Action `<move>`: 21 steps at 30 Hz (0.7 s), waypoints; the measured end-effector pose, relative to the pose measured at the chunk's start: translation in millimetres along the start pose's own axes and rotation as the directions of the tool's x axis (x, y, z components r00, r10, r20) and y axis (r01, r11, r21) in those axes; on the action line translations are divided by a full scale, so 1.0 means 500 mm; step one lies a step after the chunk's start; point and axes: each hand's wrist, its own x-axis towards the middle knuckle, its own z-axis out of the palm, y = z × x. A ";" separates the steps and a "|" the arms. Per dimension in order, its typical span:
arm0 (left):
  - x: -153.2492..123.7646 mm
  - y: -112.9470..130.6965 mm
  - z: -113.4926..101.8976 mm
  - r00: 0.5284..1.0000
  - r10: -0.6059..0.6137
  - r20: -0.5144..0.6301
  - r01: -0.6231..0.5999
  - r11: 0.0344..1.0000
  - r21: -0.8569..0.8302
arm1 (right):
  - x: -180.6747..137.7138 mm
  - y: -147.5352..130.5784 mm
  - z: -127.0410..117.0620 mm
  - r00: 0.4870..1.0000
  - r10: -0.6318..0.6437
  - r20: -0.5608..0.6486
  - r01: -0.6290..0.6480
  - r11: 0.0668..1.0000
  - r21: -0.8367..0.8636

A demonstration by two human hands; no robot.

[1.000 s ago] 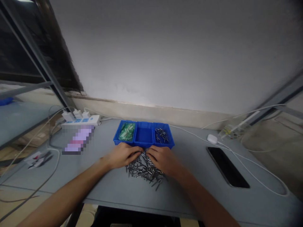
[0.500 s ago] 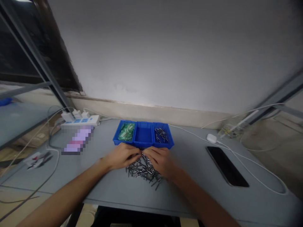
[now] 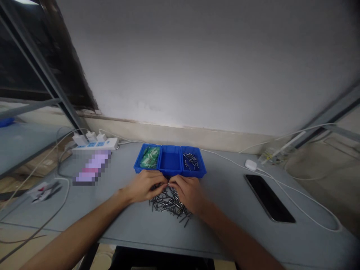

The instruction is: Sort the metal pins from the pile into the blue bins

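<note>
A heap of small dark metal pins lies on the grey table just in front of three joined blue bins. My left hand and my right hand rest on the heap's far edge, fingertips meeting above it. Both have curled, pinched fingers; what they pinch is too small to make out. The left bin holds green parts, the middle bin looks empty, and the right bin holds several pins.
A black phone lies at the right with a white cable and a white earbud case. A white power strip and a blurred pink item sit at the left. A metal rack post rises on the left.
My right hand has slid left over the pins until its fingertips meet the left hand's. The left hand has barely moved.
</note>
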 end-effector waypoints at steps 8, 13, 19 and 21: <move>0.001 0.001 -0.005 0.996 0.007 -0.094 -0.010 0.999 -0.035 | 0.001 0.002 -0.002 0.996 0.091 0.003 -0.090 0.995 -0.033; 0.004 0.002 -0.010 0.989 -0.006 -0.148 0.000 0.999 -0.037 | 0.003 0.005 -0.005 0.992 0.114 -0.046 -0.112 0.993 0.043; 0.002 -0.001 -0.003 0.988 -0.040 -0.146 0.034 0.999 -0.041 | 0.001 0.001 -0.005 0.989 0.125 -0.078 -0.117 0.988 0.097; 0.004 0.001 0.001 0.991 -0.025 -0.128 0.021 0.999 -0.033 | 0.000 -0.004 0.000 0.990 0.128 -0.055 -0.123 0.989 0.080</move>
